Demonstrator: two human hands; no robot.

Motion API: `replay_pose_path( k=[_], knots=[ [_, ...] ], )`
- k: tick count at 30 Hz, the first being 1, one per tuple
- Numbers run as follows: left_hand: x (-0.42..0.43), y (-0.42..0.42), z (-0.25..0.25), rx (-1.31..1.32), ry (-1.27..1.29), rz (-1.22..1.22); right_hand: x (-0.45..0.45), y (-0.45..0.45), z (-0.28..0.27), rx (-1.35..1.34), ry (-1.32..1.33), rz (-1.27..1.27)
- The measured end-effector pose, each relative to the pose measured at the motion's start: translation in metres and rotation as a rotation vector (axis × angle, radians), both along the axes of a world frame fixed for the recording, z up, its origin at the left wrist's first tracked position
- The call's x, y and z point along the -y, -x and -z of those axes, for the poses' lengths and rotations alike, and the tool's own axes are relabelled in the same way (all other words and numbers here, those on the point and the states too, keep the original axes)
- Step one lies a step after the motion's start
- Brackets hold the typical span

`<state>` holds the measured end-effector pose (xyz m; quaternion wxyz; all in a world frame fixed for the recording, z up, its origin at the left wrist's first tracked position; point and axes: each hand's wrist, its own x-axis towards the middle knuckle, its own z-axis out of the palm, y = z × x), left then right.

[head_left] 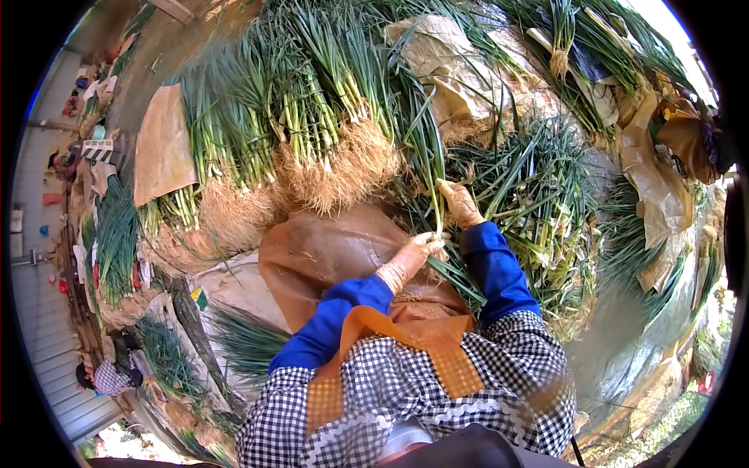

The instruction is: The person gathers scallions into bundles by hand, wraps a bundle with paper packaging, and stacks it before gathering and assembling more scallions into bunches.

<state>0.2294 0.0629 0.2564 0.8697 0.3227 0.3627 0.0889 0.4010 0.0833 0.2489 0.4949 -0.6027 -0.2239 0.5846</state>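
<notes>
A green onion (pixel 436 204) is held upright before me, its long leaves reaching away from my body. Around its pale lower end, the fingers of my left hand (pixel 407 259) are closed. My right hand (pixel 462 205) pinches the stalk or a leaf at its right side, slightly higher up. Beyond my left hand lie thick bundles of green onions (pixel 316 117) with bushy, straw-coloured roots (pixel 339 170). Loose trimmed leaves (pixel 530 175) are heaped right of my right hand. An orange-brown plastic apron (pixel 328 249) spreads under my left forearm.
Brown paper or sacking sheets (pixel 445 66) lie among the onions at the back, another sheet (pixel 165 148) at the left. More onion bundles (pixel 117 242) stand farther left. Wet ground (pixel 624 335) and crumpled brown plastic (pixel 659 179) are on the right. A person (pixel 111 376) is at far lower left.
</notes>
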Motion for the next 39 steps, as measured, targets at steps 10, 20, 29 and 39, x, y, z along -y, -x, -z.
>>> replay_pose_path(
  k=[10,20,29,39],
  knots=[
    [0.001,-0.002,0.037,-0.294,-0.233,-0.049,0.032,0.020,-0.029,1.439,-0.272,-0.428],
    [-0.010,0.005,0.001,0.139,0.155,-0.114,0.109,-0.084,-0.101,1.395,0.311,-0.204],
    [-0.060,0.059,-0.073,0.299,0.040,0.252,0.078,0.011,-0.092,0.385,0.158,-0.746],
    [-0.075,0.067,-0.092,0.279,0.018,-0.111,-0.004,-0.042,-0.004,1.255,0.130,-0.432]
  ],
)
